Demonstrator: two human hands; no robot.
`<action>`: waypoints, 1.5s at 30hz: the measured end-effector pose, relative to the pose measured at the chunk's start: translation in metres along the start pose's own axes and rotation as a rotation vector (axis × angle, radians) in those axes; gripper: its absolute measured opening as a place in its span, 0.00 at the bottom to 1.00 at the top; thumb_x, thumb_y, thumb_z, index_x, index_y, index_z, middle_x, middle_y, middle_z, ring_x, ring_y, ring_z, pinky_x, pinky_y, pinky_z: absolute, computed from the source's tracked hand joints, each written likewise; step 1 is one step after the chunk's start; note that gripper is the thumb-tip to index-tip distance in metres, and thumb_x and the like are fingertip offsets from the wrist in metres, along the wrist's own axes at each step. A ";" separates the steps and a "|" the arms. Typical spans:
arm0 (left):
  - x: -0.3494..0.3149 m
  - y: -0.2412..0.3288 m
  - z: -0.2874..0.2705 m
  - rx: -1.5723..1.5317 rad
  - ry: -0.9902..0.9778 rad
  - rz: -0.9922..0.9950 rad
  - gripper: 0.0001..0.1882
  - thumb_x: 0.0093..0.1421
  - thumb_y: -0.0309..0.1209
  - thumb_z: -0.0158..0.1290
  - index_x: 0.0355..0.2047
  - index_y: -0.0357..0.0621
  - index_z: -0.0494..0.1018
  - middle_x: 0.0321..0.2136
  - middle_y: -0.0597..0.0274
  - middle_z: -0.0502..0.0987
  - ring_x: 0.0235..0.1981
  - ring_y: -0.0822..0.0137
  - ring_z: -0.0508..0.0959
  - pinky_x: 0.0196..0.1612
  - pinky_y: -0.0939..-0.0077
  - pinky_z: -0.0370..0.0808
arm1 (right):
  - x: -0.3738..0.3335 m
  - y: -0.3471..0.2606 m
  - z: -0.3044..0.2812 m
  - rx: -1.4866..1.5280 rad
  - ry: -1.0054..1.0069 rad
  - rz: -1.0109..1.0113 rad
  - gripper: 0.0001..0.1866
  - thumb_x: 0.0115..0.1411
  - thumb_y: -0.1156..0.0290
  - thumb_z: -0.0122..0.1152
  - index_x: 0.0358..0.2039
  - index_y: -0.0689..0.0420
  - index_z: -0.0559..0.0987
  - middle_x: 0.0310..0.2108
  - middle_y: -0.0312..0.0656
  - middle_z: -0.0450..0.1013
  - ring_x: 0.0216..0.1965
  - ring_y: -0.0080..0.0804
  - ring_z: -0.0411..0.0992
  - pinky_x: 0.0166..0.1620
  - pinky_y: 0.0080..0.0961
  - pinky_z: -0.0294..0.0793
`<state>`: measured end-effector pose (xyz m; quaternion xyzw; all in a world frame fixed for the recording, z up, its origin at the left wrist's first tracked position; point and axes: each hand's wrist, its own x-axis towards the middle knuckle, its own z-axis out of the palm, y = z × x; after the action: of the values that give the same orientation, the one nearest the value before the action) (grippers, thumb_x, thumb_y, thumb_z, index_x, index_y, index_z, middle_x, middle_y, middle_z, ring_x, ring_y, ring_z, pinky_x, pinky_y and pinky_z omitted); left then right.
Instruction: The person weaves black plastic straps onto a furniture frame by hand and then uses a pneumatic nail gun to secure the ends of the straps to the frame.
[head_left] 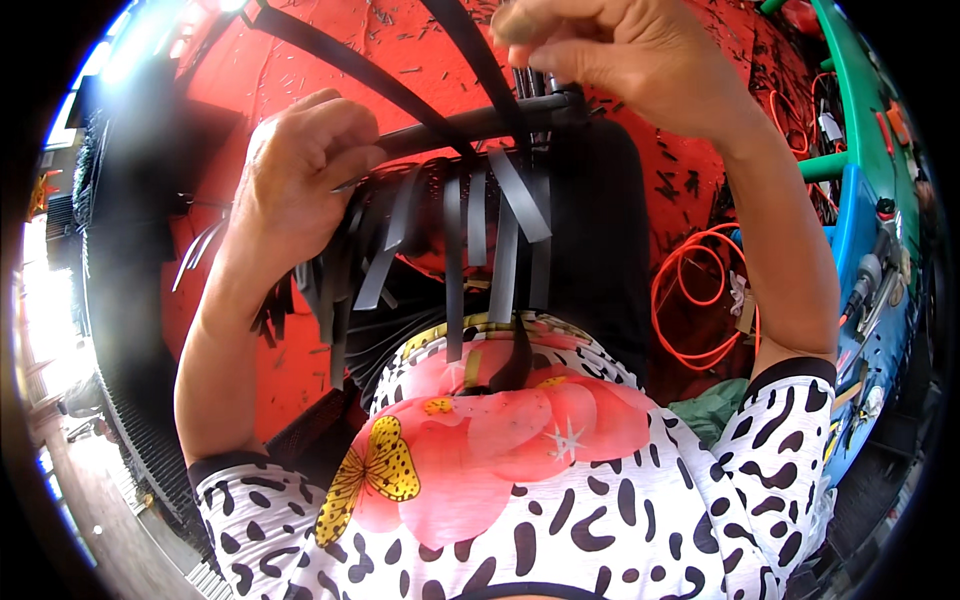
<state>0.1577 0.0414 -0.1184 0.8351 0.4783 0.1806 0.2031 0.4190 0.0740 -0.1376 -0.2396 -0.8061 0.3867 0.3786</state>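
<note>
While the left hand (300, 165) sits at the left end of a black bar (415, 137), fingers curled, the right hand (640, 60) is above its right end, fingers narrow; can't tell if either grips a strip. Flat black strips (453, 270) already hang below the bar; two long strips (350, 65) extend above, so likely partway, loose ends remaining.

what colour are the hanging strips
The strips are black with a grey sheen, in the head view.
</note>
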 end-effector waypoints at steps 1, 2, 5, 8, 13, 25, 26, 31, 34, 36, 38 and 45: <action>0.000 0.000 0.001 -0.002 -0.001 0.001 0.06 0.46 0.21 0.54 0.25 0.33 0.68 0.21 0.52 0.68 0.24 0.54 0.71 0.29 0.68 0.67 | -0.001 -0.003 0.000 -0.001 0.001 0.002 0.08 0.53 0.83 0.56 0.36 0.68 0.75 0.32 0.41 0.74 0.33 0.23 0.72 0.37 0.18 0.71; 0.000 0.001 0.001 -0.003 0.004 0.005 0.06 0.47 0.21 0.54 0.25 0.34 0.68 0.21 0.53 0.68 0.24 0.54 0.71 0.28 0.67 0.67 | -0.002 -0.008 0.001 -0.050 -0.079 0.030 0.09 0.51 0.83 0.57 0.35 0.68 0.75 0.32 0.42 0.74 0.32 0.24 0.72 0.37 0.18 0.71; 0.000 0.003 0.000 0.005 0.015 0.017 0.06 0.47 0.21 0.54 0.25 0.34 0.68 0.21 0.53 0.68 0.23 0.55 0.70 0.28 0.68 0.67 | -0.001 -0.008 0.002 -0.051 -0.155 0.039 0.10 0.49 0.82 0.58 0.35 0.67 0.75 0.31 0.43 0.74 0.29 0.24 0.72 0.35 0.19 0.70; -0.002 -0.003 -0.003 0.004 0.007 -0.013 0.06 0.48 0.22 0.54 0.25 0.34 0.68 0.19 0.53 0.69 0.21 0.56 0.69 0.27 0.69 0.66 | 0.001 -0.016 0.006 -0.053 -0.147 0.113 0.10 0.48 0.82 0.59 0.34 0.66 0.75 0.29 0.43 0.73 0.28 0.26 0.71 0.32 0.24 0.69; 0.002 -0.012 -0.013 -0.114 -0.073 -0.157 0.06 0.52 0.26 0.51 0.27 0.35 0.69 0.17 0.57 0.69 0.19 0.65 0.69 0.26 0.72 0.66 | -0.007 -0.008 0.019 -0.516 -0.081 -0.104 0.14 0.41 0.79 0.65 0.31 0.61 0.73 0.28 0.41 0.68 0.29 0.37 0.69 0.32 0.28 0.69; 0.005 -0.023 -0.017 -0.353 -0.050 -0.255 0.04 0.53 0.25 0.51 0.27 0.37 0.70 0.19 0.67 0.71 0.23 0.78 0.70 0.28 0.81 0.67 | -0.005 -0.011 0.041 -0.801 0.012 -0.413 0.10 0.44 0.78 0.64 0.31 0.59 0.77 0.28 0.42 0.70 0.30 0.39 0.71 0.31 0.31 0.72; 0.005 -0.024 -0.017 -0.353 -0.050 -0.254 0.04 0.53 0.25 0.51 0.27 0.37 0.70 0.19 0.67 0.71 0.23 0.78 0.70 0.28 0.81 0.67 | -0.006 -0.009 0.043 -0.802 0.011 -0.413 0.10 0.44 0.78 0.64 0.31 0.59 0.77 0.28 0.42 0.70 0.30 0.39 0.71 0.31 0.31 0.72; 0.012 -0.039 -0.028 -0.409 -0.177 -0.251 0.06 0.49 0.27 0.51 0.28 0.39 0.72 0.20 0.69 0.71 0.21 0.79 0.65 0.26 0.84 0.62 | 0.001 -0.011 0.043 -0.736 0.045 -0.374 0.13 0.43 0.78 0.64 0.32 0.59 0.77 0.27 0.42 0.69 0.28 0.39 0.71 0.29 0.31 0.71; 0.006 -0.038 -0.021 -0.512 -0.093 -0.240 0.08 0.48 0.27 0.51 0.31 0.40 0.72 0.20 0.69 0.70 0.21 0.79 0.63 0.26 0.84 0.60 | 0.005 -0.016 0.049 -0.764 -0.046 -0.339 0.14 0.43 0.78 0.64 0.33 0.58 0.77 0.27 0.41 0.69 0.28 0.40 0.71 0.29 0.32 0.71; 0.005 -0.038 -0.024 -0.514 -0.101 -0.239 0.09 0.48 0.27 0.51 0.32 0.40 0.72 0.21 0.69 0.70 0.22 0.78 0.64 0.26 0.84 0.60 | 0.007 -0.020 0.051 -0.783 -0.082 -0.299 0.15 0.42 0.77 0.65 0.34 0.57 0.77 0.27 0.40 0.69 0.28 0.40 0.71 0.30 0.32 0.72; 0.004 -0.039 -0.025 -0.513 -0.107 -0.237 0.11 0.48 0.27 0.51 0.33 0.39 0.72 0.21 0.69 0.70 0.22 0.78 0.65 0.27 0.83 0.60 | 0.011 -0.024 0.056 -0.831 -0.043 -0.272 0.15 0.43 0.75 0.65 0.34 0.57 0.77 0.26 0.40 0.68 0.28 0.40 0.71 0.29 0.33 0.72; 0.002 -0.032 -0.032 -0.547 -0.122 -0.323 0.09 0.49 0.26 0.50 0.31 0.37 0.72 0.23 0.67 0.71 0.25 0.76 0.68 0.30 0.82 0.64 | 0.028 -0.034 0.061 -0.853 -0.166 -0.220 0.10 0.47 0.76 0.60 0.33 0.58 0.76 0.24 0.41 0.67 0.27 0.42 0.71 0.29 0.34 0.71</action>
<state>0.1196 0.0628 -0.1069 0.6723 0.5252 0.2177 0.4742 0.3510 0.0463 -0.1237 -0.2552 -0.9418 -0.0048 0.2187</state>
